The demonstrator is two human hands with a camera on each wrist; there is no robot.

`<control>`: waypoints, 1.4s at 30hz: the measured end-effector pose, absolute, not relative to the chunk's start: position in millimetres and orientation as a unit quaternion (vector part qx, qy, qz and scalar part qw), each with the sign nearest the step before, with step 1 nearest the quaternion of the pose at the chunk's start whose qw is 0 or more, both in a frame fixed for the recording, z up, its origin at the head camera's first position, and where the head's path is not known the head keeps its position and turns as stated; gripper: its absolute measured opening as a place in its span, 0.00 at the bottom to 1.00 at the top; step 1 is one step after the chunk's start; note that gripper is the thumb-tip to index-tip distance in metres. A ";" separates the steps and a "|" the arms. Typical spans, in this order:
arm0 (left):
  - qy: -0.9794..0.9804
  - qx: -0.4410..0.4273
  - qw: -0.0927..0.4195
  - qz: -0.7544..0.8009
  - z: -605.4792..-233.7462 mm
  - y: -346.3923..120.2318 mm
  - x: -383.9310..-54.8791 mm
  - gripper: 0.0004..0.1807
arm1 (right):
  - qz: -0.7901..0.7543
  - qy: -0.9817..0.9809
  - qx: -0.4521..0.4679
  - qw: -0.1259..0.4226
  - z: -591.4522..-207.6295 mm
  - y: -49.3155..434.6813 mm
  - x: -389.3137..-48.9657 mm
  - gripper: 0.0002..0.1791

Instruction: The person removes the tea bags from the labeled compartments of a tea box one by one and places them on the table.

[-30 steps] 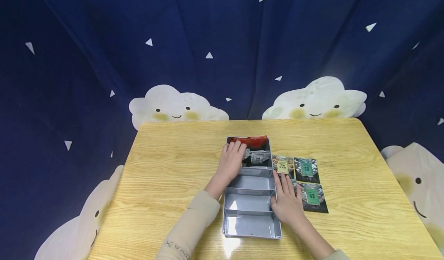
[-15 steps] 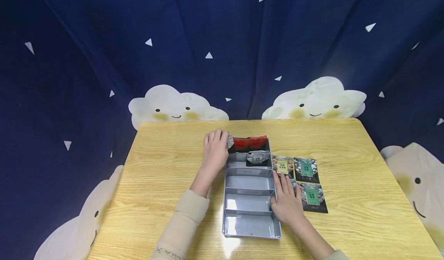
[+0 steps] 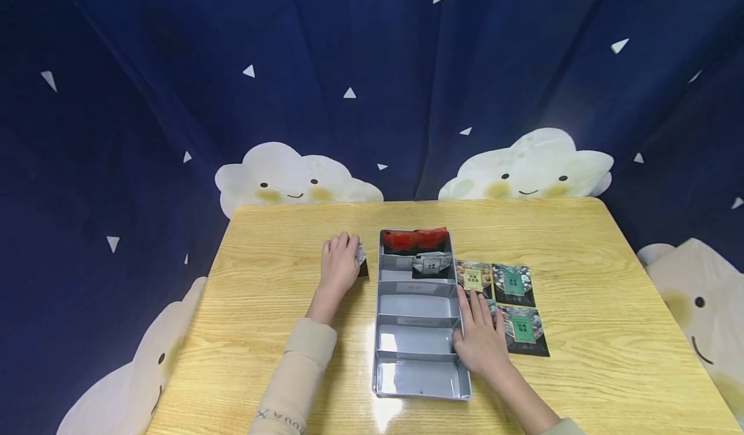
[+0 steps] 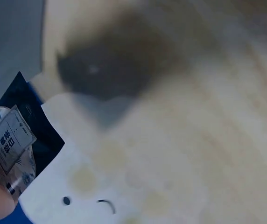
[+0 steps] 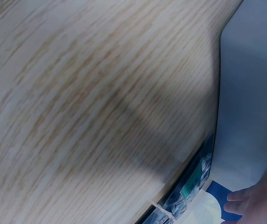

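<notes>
My left hand (image 3: 340, 264) pinches a black-and-white sachet (image 4: 17, 140) with a white label, left of the divided grey box (image 3: 421, 380). In the left wrist view only a thumb and part of a finger show at the sachet's edge. My right hand (image 3: 481, 341) lies along the box's right wall with its fingers fairly straight. Two red sachets (image 3: 401, 240) stand side by side in the box's farthest compartment. A single white-and-black sachet (image 3: 433, 264) sits in the right half of the second compartment.
Right of the box lie several flat sachets: one with a yellow label (image 3: 473, 279), two with green labels (image 3: 515, 281), and one mostly hidden by my right hand. A dark blue curtain (image 3: 395, 67) with printed clouds hangs behind the wooden table (image 3: 616, 357).
My left hand has lifted the black-and-white sachet out of the box's second compartment and carried it left, over the box's edge. The right hand has stayed in place.
</notes>
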State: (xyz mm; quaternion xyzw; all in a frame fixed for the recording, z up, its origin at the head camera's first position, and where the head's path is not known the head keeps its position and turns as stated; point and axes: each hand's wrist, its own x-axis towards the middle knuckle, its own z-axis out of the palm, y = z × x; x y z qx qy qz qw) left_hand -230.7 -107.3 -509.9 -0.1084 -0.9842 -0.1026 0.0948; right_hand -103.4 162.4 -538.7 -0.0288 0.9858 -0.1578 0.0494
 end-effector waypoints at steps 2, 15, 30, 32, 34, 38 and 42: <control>-0.984 -0.122 0.086 -0.102 -520.2 -109.4 -231.1 0.19 | -0.157 0.986 -0.028 0.050 -538.4 162.4 -103.7 0.41; -0.978 -0.160 0.050 -0.126 -564.0 -110.0 -230.2 0.19 | -0.156 0.986 -0.028 0.051 -536.5 162.5 -104.0 0.42; -0.975 -0.168 0.068 -0.125 -585.8 -106.5 -228.9 0.17 | -0.165 0.985 -0.031 0.046 -537.3 162.7 -103.7 0.42; -0.975 -0.170 0.068 -0.124 -588.2 -107.3 -228.3 0.16 | -0.167 0.985 -0.031 0.044 -537.3 162.4 -103.5 0.42; -0.976 -0.171 0.064 -0.121 -590.2 -108.3 -228.0 0.15 | -0.165 0.985 -0.030 0.047 -537.1 162.0 -103.2 0.42; -0.976 -0.171 0.063 -0.116 -591.2 -109.6 -227.8 0.15 | -0.163 0.985 -0.028 0.047 -537.3 161.7 -102.5 0.42; -0.978 -0.163 0.055 -0.120 -589.2 -110.2 -227.1 0.17 | -0.162 0.985 -0.027 0.049 -538.6 162.1 -102.4 0.41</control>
